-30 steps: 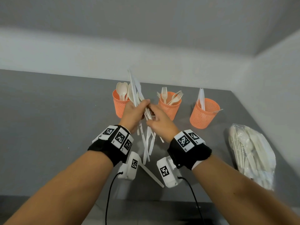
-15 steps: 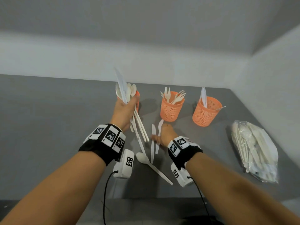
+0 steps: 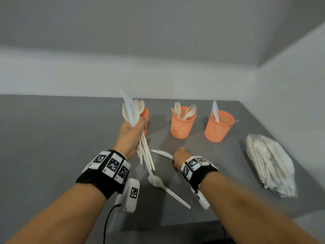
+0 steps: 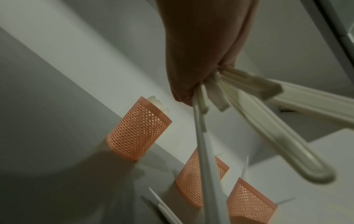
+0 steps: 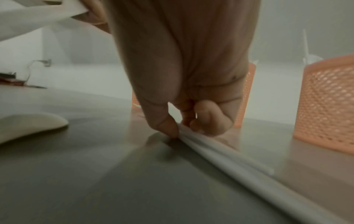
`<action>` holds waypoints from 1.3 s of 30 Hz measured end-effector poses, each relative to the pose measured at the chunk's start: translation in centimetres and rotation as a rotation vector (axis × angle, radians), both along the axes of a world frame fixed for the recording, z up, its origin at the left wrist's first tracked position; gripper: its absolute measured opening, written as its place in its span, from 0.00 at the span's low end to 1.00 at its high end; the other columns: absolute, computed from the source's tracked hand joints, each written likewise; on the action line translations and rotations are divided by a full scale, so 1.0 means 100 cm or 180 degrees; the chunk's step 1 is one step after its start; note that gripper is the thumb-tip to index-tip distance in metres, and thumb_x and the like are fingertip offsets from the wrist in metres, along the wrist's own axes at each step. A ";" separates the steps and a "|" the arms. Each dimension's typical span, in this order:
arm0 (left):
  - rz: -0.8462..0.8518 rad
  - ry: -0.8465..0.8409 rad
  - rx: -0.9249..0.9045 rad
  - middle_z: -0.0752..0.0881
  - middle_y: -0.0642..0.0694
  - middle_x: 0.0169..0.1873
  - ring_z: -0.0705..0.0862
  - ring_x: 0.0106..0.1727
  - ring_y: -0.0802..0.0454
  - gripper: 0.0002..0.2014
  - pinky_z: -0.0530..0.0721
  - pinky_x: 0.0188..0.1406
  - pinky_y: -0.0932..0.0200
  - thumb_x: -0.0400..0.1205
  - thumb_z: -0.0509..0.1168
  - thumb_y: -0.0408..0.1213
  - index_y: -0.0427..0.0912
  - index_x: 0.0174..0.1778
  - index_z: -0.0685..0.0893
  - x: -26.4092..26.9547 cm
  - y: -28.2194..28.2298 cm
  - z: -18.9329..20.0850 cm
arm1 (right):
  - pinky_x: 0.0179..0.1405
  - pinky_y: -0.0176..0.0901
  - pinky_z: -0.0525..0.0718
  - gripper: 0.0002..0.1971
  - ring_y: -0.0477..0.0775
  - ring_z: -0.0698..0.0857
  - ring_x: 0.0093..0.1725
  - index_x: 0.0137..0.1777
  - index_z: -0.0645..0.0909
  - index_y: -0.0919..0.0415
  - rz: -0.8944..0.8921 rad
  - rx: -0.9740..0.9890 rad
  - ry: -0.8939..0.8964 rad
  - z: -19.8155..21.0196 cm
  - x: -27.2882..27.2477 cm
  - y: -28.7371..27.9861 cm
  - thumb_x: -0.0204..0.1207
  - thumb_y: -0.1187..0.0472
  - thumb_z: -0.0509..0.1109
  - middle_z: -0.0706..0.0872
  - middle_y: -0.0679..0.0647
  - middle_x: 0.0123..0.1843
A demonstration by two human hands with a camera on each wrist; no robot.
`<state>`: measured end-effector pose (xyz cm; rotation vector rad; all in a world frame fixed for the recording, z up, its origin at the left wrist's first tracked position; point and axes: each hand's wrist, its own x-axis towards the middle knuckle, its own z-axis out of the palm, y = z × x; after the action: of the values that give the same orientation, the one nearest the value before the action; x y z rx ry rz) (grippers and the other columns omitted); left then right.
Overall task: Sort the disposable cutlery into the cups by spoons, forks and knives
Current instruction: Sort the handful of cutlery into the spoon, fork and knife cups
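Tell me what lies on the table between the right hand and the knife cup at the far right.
Nothing: in the head view only bare grey table separates the right hand, which pinches white knives, from the knife cup.

Perforated orange plastic cups (image 3: pixel 182 126), matt white plastic cutlery (image 3: pixel 169 191), smooth grey table (image 3: pixel 52 138).

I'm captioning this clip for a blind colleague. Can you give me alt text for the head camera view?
The left hand grips a mixed cutlery bundle upright while the right hand pinches a white knife on the grey table. Behind stand three orange mesh cups; a loose spoon lies nearer.
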<state>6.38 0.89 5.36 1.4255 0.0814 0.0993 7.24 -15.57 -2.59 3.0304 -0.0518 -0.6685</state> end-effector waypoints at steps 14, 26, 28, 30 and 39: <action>-0.0354 -0.0063 -0.0026 0.71 0.47 0.26 0.73 0.19 0.63 0.11 0.74 0.17 0.69 0.80 0.65 0.37 0.43 0.33 0.74 0.017 -0.039 -0.006 | 0.43 0.51 0.82 0.09 0.64 0.85 0.45 0.55 0.76 0.68 -0.0448 0.1251 -0.0827 0.045 0.006 -0.083 0.76 0.67 0.63 0.82 0.63 0.45; -0.0223 0.0057 -0.0222 0.72 0.48 0.24 0.74 0.15 0.63 0.11 0.74 0.15 0.69 0.82 0.63 0.35 0.42 0.33 0.73 0.024 -0.067 0.007 | 0.45 0.49 0.77 0.13 0.72 0.84 0.55 0.58 0.73 0.77 -0.0979 0.1561 -0.2179 0.111 0.076 -0.156 0.81 0.68 0.53 0.81 0.73 0.58; -0.0191 0.0069 -0.0242 0.72 0.49 0.22 0.73 0.15 0.61 0.12 0.74 0.15 0.68 0.82 0.63 0.35 0.42 0.31 0.73 0.024 -0.066 0.008 | 0.52 0.53 0.79 0.14 0.72 0.82 0.58 0.59 0.74 0.77 -0.1138 0.1620 -0.1924 0.105 0.081 -0.157 0.79 0.68 0.57 0.80 0.75 0.60; -0.0165 0.0038 -0.0237 0.71 0.50 0.21 0.72 0.16 0.59 0.14 0.74 0.16 0.67 0.82 0.63 0.36 0.43 0.29 0.73 0.027 -0.066 0.010 | 0.59 0.53 0.76 0.19 0.71 0.78 0.63 0.65 0.70 0.76 -0.1143 0.1509 -0.1866 0.104 0.080 -0.156 0.76 0.68 0.61 0.76 0.73 0.66; -0.0019 0.0105 -0.0109 0.71 0.49 0.24 0.71 0.21 0.57 0.13 0.73 0.23 0.62 0.80 0.66 0.39 0.46 0.31 0.73 0.031 -0.048 -0.002 | 0.38 0.36 0.73 0.09 0.49 0.77 0.35 0.52 0.83 0.66 0.0500 0.2317 -0.1304 0.073 0.019 -0.075 0.75 0.69 0.65 0.85 0.55 0.40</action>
<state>9.52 -3.89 5.12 1.3934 0.1057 0.0692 9.13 -23.03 4.66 3.7444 0.5237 -0.0267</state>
